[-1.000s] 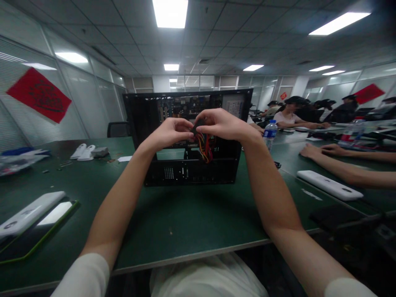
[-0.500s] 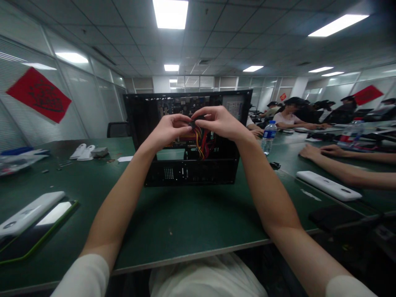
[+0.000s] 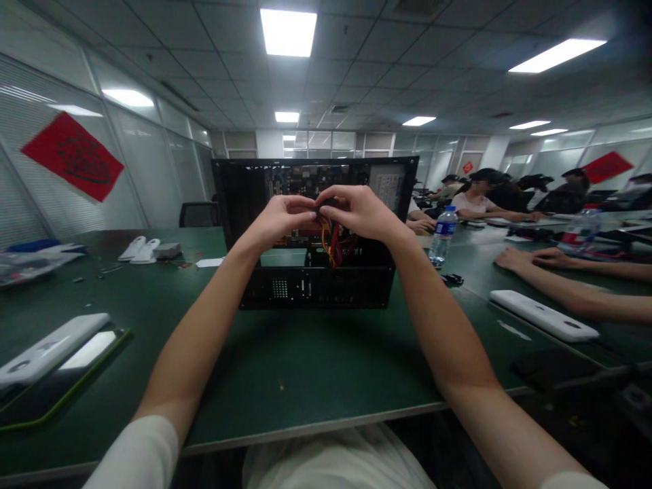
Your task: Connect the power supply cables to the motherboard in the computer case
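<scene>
A black computer case point(image 3: 336, 288) stands on the green table with its open side facing me. Inside it are a circuit board point(image 3: 310, 175) at the back and a labelled grey box point(image 3: 388, 182) at the upper right. My right hand point(image 3: 360, 212) is closed, its thumb and fingers pinching the top of a bundle of red, yellow and black cables point(image 3: 333, 246). My left hand point(image 3: 278, 221) is closed too, with its fingertips meeting the right hand's at the same cable end. The small part between the fingertips is mostly hidden.
A white device point(image 3: 56, 346) and a green-edged black one point(image 3: 76, 377) lie at left. Another white device point(image 3: 545, 316) is at right, near a co-worker's arms point(image 3: 565, 282). A water bottle point(image 3: 443, 238) stands right of the case, with small black parts point(image 3: 452, 280) close by.
The view has tilted slightly, so everything sits a little lower. Both hands stay at the cable end, with only a slight shift of the fingers.
</scene>
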A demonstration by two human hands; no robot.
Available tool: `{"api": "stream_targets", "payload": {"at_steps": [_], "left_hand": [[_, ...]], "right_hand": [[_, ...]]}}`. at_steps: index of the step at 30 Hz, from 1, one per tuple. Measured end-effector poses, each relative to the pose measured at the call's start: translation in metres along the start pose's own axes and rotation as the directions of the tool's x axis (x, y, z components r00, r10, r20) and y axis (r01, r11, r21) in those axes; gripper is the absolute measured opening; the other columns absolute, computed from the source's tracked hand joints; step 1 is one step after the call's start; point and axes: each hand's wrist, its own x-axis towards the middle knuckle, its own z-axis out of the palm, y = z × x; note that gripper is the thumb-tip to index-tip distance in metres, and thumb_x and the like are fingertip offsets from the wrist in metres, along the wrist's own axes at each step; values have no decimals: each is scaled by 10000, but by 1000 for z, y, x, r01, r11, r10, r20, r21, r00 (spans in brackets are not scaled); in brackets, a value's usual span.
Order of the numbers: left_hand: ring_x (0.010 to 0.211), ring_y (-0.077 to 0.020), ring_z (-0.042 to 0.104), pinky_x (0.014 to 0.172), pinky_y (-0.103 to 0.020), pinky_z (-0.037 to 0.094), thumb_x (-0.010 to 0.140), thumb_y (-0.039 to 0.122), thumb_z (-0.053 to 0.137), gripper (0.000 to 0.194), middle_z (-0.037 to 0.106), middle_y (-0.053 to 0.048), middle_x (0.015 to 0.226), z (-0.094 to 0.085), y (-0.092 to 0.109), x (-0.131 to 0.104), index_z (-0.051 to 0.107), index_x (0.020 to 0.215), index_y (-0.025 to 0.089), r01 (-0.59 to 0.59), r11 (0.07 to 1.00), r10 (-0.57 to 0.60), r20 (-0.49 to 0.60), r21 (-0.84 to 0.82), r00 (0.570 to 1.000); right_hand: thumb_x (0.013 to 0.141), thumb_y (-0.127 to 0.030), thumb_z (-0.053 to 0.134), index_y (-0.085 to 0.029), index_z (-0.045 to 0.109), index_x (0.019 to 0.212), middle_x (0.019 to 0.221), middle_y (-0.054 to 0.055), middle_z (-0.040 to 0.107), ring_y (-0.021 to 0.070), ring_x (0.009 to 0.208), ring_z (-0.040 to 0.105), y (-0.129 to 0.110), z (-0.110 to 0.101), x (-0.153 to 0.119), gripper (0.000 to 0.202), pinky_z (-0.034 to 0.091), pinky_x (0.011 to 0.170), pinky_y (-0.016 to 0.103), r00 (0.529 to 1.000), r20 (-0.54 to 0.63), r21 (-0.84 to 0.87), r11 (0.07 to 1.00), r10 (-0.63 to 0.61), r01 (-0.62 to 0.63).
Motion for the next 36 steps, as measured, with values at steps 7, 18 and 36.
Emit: {"api": "stream_targets", "payload": {"at_steps": [7, 18, 36], "left_hand": [[837, -190, 766, 893, -374, 629, 746, 291, 879, 380, 791, -89, 933, -2, -13, 7, 739, 1051, 111, 10, 999, -14, -63, -52, 998], [807, -176, 748, 860, -343, 626, 676, 284, 912, 419, 780, -85, 944, -10, -19, 11, 738, 1019, 116, 34, 995, -51, -197, -89, 979], [917, -201, 755, 880, -335, 597, 863, 13, 552, 338, 806, -91, 1003, -10, -79, 34, 766, 1101, 120, -11, 936, -13, 66, 352, 998]], "right_hand": [[1001, -372, 596, -182, 732, 1201, 938, 65, 734, 195, 859, 644, 6, 10, 4, 308, 447, 794, 291, 999, -30, -177, 984, 20, -26], [1004, -119, 426, -241, 693, 1283, 1482, 117, 575, 289, 1456, 447, 33, 29, 0, 406, 445, 1162, 539, 934, 24, -469, 821, -357, 326], [1002, -117, 506, -134, 707, 1214, 1194, 168, 720, 272, 1025, 700, 57, 57, -2, 292, 483, 803, 332, 977, 163, -663, 749, 136, 6]]}}
